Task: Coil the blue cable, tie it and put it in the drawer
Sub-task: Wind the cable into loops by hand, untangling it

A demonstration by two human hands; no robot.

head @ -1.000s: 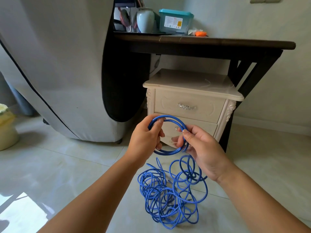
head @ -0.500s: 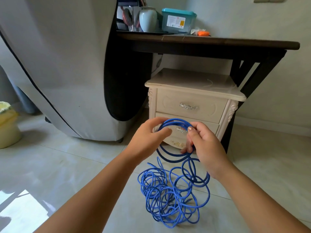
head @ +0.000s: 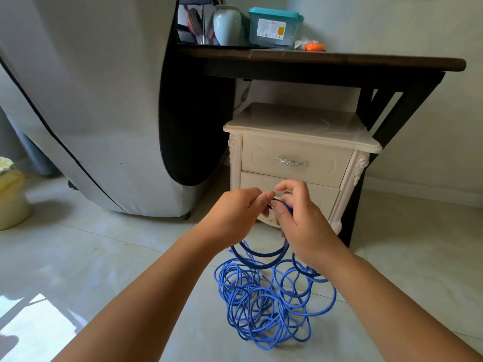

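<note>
Gathered turns of the blue cable (head: pixel 251 296) now hang beneath the hands instead of standing open between them, since the left hand (head: pixel 235 212) and right hand (head: pixel 300 226) have closed together at the loop's top, each pinching it with curled fingers. Most of its length lies in a loose tangle on the floor tiles (head: pixel 104 257), just before the nightstand (head: pixel 300 126), whose drawer (head: pixel 295 160) is closed. Best, I judge, to let the left hand clamp the bundle while the right hand draws slack up gently, matching each turn's size.
</note>
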